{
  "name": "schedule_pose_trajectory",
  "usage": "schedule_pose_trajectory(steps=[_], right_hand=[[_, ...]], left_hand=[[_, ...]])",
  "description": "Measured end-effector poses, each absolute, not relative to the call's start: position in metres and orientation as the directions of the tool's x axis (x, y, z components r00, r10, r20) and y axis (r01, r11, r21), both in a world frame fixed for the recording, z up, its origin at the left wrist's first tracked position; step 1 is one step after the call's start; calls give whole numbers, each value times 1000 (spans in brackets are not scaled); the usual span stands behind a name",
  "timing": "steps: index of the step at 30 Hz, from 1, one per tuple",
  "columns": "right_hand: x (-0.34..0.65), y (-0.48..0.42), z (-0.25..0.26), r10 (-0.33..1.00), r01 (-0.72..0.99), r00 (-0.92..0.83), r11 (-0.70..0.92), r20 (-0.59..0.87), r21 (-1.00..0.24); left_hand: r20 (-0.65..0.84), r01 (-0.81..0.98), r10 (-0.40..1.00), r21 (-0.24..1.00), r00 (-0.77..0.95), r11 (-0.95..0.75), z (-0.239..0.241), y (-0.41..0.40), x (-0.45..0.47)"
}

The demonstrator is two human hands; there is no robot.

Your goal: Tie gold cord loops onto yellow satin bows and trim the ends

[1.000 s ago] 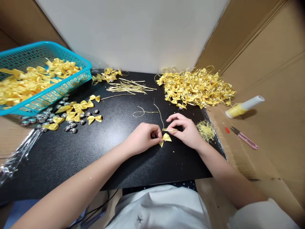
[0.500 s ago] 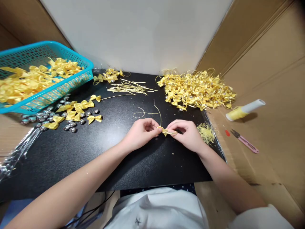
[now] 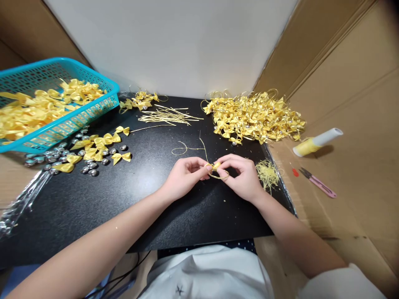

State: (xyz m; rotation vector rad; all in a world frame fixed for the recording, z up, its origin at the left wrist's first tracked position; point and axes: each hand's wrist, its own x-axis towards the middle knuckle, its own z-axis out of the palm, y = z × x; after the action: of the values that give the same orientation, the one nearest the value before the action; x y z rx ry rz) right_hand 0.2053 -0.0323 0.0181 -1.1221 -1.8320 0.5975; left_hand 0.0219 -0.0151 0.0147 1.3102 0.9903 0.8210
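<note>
My left hand [image 3: 184,176] and my right hand [image 3: 242,175] meet over the middle of the black mat [image 3: 131,199]. Between their pinched fingertips is a small yellow ribbon bow [image 3: 215,166] with a thin gold cord [image 3: 218,176] looped under it; one end of the cord trails back across the mat. Both hands grip this bow and cord with fingers curled.
A big heap of finished yellow bows [image 3: 254,116] lies at the back right. A teal basket [image 3: 56,124] of ribbon pieces stands left, with loose bows [image 3: 96,147] and silver beads [image 3: 51,160] beside it. Cut gold cords [image 3: 166,115], clippings [image 3: 267,173], a thread spool [image 3: 316,142] and snips [image 3: 318,182] lie around.
The bow has gone from hanging below my fingers to being held up between both fingertips. The cord now forms a loop under it. My hands moved slightly away from me.
</note>
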Motion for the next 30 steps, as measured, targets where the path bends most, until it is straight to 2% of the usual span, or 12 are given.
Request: schedule_pose_trajectory(steps=[8,15,24,30], right_hand=[[203,-33,17,846,523,-195,518,496,-677],[202,-33,13,853,532,-176,502,491,-682],[198,-33,10,846,513,-190,518,499,-684],[215,-33,26,755,507,-312,646,577,-570]], left_hand=[[-120,13,919,992,376,124,12,-16,23],[-131,-5,924,990,360,142,9,-17,25],[-100,57,956,995,276,87,4,-19,25],[-108,100,967,991,229,87,7,-19,23]])
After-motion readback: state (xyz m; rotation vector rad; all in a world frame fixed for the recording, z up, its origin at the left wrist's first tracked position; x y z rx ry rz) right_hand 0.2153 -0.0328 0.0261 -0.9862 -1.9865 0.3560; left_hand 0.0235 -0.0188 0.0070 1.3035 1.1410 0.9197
